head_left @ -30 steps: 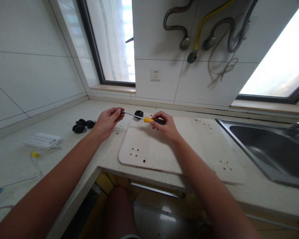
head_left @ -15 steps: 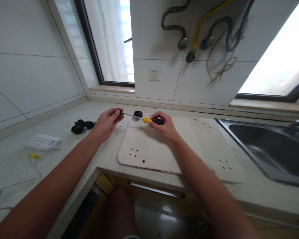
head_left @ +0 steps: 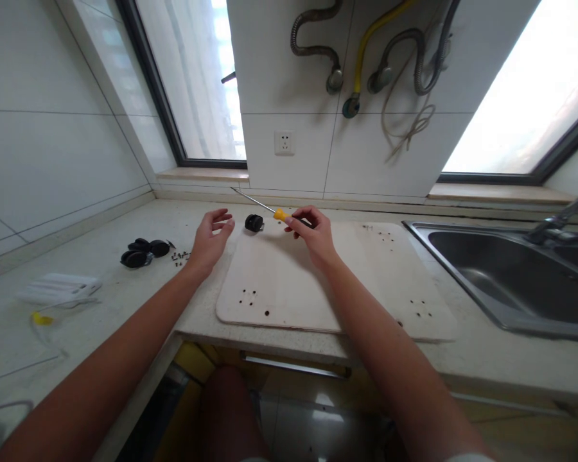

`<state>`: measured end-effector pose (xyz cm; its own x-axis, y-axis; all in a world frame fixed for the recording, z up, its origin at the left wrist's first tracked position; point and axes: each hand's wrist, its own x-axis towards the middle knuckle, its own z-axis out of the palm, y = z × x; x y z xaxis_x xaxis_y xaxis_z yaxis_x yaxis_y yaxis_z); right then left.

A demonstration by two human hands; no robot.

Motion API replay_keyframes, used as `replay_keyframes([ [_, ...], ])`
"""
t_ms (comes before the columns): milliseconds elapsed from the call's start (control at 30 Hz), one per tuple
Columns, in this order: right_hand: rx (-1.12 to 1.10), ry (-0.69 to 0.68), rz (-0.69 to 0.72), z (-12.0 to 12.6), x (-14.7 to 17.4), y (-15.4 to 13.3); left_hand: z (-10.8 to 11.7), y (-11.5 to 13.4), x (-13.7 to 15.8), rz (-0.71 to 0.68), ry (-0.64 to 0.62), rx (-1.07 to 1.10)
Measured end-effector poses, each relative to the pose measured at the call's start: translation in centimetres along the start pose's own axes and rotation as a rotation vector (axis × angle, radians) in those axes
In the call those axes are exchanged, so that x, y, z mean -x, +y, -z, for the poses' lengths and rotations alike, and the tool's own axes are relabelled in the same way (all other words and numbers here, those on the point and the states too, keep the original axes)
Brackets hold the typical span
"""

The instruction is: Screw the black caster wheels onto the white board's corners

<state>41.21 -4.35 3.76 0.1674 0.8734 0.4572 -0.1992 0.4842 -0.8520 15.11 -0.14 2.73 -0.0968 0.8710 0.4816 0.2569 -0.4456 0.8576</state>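
My right hand (head_left: 313, 236) grips a screwdriver (head_left: 275, 212) by its yellow and black handle; the metal shaft points up and to the left, free in the air. My left hand (head_left: 210, 240) hovers with fingers spread above the left edge of a pale wooden board (head_left: 318, 289), holding nothing. A black caster wheel (head_left: 253, 222) sits at the board's far left corner, between the two hands. The board has groups of small drilled holes near its corners.
Several black caster wheels (head_left: 142, 251) and a scatter of small screws (head_left: 179, 257) lie on the counter to the left. A white pack (head_left: 60, 287) lies further left. A steel sink (head_left: 505, 276) fills the right. A wall socket (head_left: 284, 143) and hoses hang behind.
My left hand let go of the screwdriver tip and spread its fingers. My right hand tilted the screwdriver so the shaft points up and left. The view shifted to the right.
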Motion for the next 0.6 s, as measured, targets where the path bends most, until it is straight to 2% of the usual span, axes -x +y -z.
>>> replay_keyframes([
  [200, -0.135, 0.240, -0.056, 1.4, -1.0, 0.2, -3.6, -2.6, -0.2, -0.169, -0.150, -0.264],
  [467, -0.207, 0.414, 0.033, 0.9, -1.2, -0.9, -3.9, -4.3, 0.1, -0.253, -0.134, -0.306],
  [600, -0.181, 0.496, 0.185, 0.0, -2.3, -2.4, -4.1, -4.3, 0.1, -0.267, -0.134, -0.311],
])
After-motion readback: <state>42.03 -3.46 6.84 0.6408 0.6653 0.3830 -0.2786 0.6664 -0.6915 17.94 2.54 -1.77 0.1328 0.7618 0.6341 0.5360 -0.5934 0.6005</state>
